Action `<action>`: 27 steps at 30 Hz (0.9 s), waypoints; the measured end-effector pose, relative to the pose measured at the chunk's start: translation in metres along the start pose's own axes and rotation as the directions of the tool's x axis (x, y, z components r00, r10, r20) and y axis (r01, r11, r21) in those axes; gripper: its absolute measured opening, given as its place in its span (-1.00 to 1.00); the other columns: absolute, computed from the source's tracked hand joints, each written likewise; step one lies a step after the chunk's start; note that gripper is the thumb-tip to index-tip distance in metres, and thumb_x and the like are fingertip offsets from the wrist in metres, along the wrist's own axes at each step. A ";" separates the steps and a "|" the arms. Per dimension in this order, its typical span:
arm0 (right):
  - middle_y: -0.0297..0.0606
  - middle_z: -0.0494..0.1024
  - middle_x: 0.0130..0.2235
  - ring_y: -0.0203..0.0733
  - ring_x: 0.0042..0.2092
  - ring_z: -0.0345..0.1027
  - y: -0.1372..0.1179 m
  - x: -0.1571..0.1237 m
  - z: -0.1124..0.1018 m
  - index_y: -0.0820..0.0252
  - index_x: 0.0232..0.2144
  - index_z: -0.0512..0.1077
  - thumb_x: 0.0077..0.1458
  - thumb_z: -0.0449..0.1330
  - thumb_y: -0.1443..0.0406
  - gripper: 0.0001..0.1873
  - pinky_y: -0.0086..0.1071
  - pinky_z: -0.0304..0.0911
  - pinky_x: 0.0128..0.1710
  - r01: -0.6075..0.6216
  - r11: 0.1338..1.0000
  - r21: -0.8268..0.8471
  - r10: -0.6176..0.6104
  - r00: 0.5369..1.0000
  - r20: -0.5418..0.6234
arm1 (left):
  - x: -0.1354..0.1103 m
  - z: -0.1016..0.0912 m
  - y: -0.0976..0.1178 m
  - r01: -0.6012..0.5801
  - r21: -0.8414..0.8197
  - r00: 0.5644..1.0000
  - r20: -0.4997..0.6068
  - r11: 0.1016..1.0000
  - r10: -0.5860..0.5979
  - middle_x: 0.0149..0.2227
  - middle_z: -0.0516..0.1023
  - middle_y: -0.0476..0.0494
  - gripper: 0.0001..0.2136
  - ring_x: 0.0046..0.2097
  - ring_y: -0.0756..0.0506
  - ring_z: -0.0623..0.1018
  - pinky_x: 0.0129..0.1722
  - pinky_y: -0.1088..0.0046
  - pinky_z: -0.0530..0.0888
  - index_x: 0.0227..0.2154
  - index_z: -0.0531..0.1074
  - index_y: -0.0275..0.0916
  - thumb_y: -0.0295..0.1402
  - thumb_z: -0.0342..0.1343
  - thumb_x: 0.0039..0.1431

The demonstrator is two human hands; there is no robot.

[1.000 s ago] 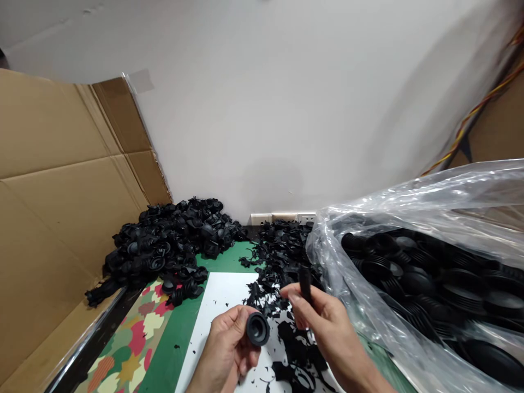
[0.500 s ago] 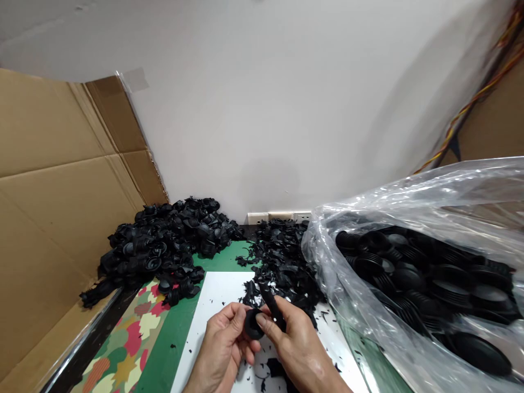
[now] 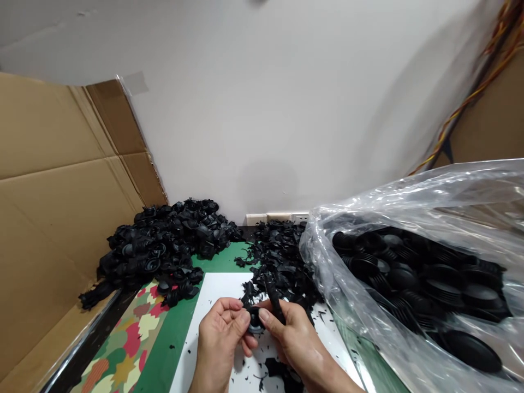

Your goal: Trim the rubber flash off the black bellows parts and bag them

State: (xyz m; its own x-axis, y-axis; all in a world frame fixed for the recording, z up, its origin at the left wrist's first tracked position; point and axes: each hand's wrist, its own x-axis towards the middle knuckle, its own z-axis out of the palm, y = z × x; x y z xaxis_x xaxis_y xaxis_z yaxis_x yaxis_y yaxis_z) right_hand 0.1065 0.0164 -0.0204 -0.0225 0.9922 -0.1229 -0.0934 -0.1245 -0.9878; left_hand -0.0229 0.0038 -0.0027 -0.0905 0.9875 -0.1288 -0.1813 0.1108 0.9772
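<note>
White wall [image 3: 262,109] behind; lower right, a crinkled clear plastic bag [image 3: 413,202] holds ribbed black rubber caps [image 3: 409,275]. Bottom centre, the left hand [image 3: 221,334] pinches a small round black rubber ring [image 3: 254,319], and the right hand [image 3: 295,343] grips a slim black tool [image 3: 272,297].

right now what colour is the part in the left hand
Black; left hand grips the part, right hand a black tool; best in the head view.
</note>
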 end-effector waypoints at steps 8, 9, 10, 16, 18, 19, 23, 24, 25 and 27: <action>-0.39 0.35 -0.68 -0.23 -0.57 0.23 0.002 -0.004 0.005 0.26 -0.46 0.51 -0.17 0.26 0.13 -0.71 -0.42 0.10 -0.59 -0.013 0.996 0.091 0.023 0.994 -0.109 | -0.002 0.001 -0.011 -0.130 0.315 0.981 -0.095 0.940 0.168 -0.63 0.40 0.07 -0.78 -0.58 -0.01 0.43 -0.61 0.56 0.35 -0.52 0.36 -0.20 -0.20 0.25 -0.09; -0.41 0.33 -0.70 -0.25 -0.59 0.21 0.005 -0.003 0.006 0.25 -0.46 0.51 -0.18 0.27 0.11 -0.70 -0.43 0.09 -0.61 -0.019 0.992 0.121 0.033 0.993 -0.116 | -0.003 0.001 -0.012 -0.156 0.348 0.975 -0.097 0.924 0.201 -0.62 0.40 0.07 -0.80 -0.58 -0.02 0.42 -0.59 0.55 0.36 -0.53 0.36 -0.19 -0.22 0.24 -0.07; -0.43 0.31 -0.71 -0.26 -0.62 0.19 0.009 -0.003 0.007 0.24 -0.47 0.51 -0.19 0.29 0.09 -0.68 -0.43 0.09 -0.62 -0.027 0.988 0.150 0.046 0.992 -0.120 | -0.005 0.002 -0.013 -0.184 0.383 0.966 -0.102 0.905 0.240 -0.63 0.39 0.07 -0.82 -0.58 -0.02 0.40 -0.57 0.55 0.36 -0.53 0.36 -0.17 -0.23 0.22 -0.05; -0.49 0.24 -0.75 -0.33 -0.69 0.10 0.023 0.002 0.007 0.25 -0.46 0.50 -0.29 0.33 0.03 -0.59 -0.44 0.03 -0.66 -0.114 0.955 0.272 0.148 0.983 -0.110 | -0.009 0.007 -0.013 -0.343 0.560 0.903 -0.024 0.754 0.429 -0.65 0.32 0.07 -0.90 -0.61 -0.02 0.30 -0.60 0.55 0.25 -0.54 0.38 -0.11 -0.35 0.12 0.06; -0.50 0.22 -0.75 -0.36 -0.70 0.07 0.023 0.003 0.006 0.25 -0.47 0.48 -0.31 0.34 0.03 -0.58 -0.45 0.00 -0.68 -0.137 0.941 0.309 0.173 0.981 -0.092 | -0.008 0.005 -0.010 -0.423 0.620 0.870 0.075 0.661 0.486 -0.56 0.41 0.01 -0.89 -0.52 -0.05 0.39 -0.51 0.53 0.32 -0.50 0.41 -0.11 -0.40 0.06 0.10; -0.51 0.21 -0.75 -0.37 -0.71 0.05 0.023 0.002 0.006 0.25 -0.47 0.47 -0.32 0.34 0.04 -0.58 -0.46 -0.02 -0.69 -0.148 0.933 0.329 0.185 0.979 -0.084 | -0.007 0.003 -0.009 -0.471 0.647 0.846 0.137 0.600 0.516 -0.49 0.46 -0.03 -0.87 -0.45 -0.07 0.44 -0.44 0.52 0.35 -0.48 0.42 -0.12 -0.43 0.04 0.12; -0.55 0.19 -0.76 -0.42 -0.74 -0.02 0.022 0.002 0.007 0.25 -0.45 0.44 -0.37 0.37 0.06 -0.55 -0.50 -0.10 -0.73 -0.201 0.891 0.407 0.253 0.965 -0.076 | -0.007 -0.005 -0.005 -0.628 0.730 0.684 0.354 0.269 0.638 -0.41 0.46 -0.11 -0.82 -0.39 -0.09 0.46 -0.39 0.48 0.36 -0.40 0.46 -0.15 -0.52 0.00 0.14; -0.55 0.19 -0.76 -0.43 -0.74 -0.03 0.022 0.002 0.008 0.25 -0.45 0.44 -0.38 0.37 0.06 -0.54 -0.50 -0.11 -0.73 -0.209 0.884 0.417 0.266 0.960 -0.082 | -0.007 -0.006 -0.005 -0.647 0.745 0.627 0.400 0.161 0.669 -0.44 0.45 -0.10 -0.81 -0.43 -0.08 0.44 -0.42 0.47 0.34 -0.38 0.47 -0.16 -0.54 -0.01 0.14; -0.56 0.18 -0.76 -0.43 -0.75 -0.03 0.023 0.003 0.009 0.26 -0.45 0.43 -0.40 0.38 0.07 -0.54 -0.50 -0.12 -0.74 -0.208 0.883 0.421 0.271 0.958 -0.094 | -0.008 -0.006 -0.005 -0.655 0.753 0.573 0.446 0.057 0.688 -0.47 0.45 -0.09 -0.79 -0.46 -0.07 0.42 -0.43 0.46 0.31 -0.37 0.48 -0.17 -0.56 -0.01 0.13; -0.56 0.18 -0.77 -0.43 -0.75 -0.03 0.024 0.003 0.009 0.26 -0.46 0.43 -0.41 0.38 0.07 -0.54 -0.50 -0.11 -0.74 -0.186 0.890 0.416 0.259 0.958 -0.127 | -0.009 -0.005 -0.005 -0.646 0.757 0.500 0.517 -0.097 0.695 -0.49 0.47 -0.10 -0.77 -0.49 -0.07 0.39 -0.45 0.44 0.27 -0.37 0.48 -0.19 -0.60 -0.03 0.13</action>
State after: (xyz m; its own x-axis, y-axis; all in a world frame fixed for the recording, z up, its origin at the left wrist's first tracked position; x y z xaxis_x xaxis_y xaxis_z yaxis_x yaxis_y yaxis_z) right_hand 0.0952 0.0166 -0.0438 0.0805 0.9192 -0.3854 -0.4929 -0.2994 -0.8170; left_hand -0.0257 -0.0060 -0.0073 0.3347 0.6287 0.7019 0.8172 -0.5646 0.1160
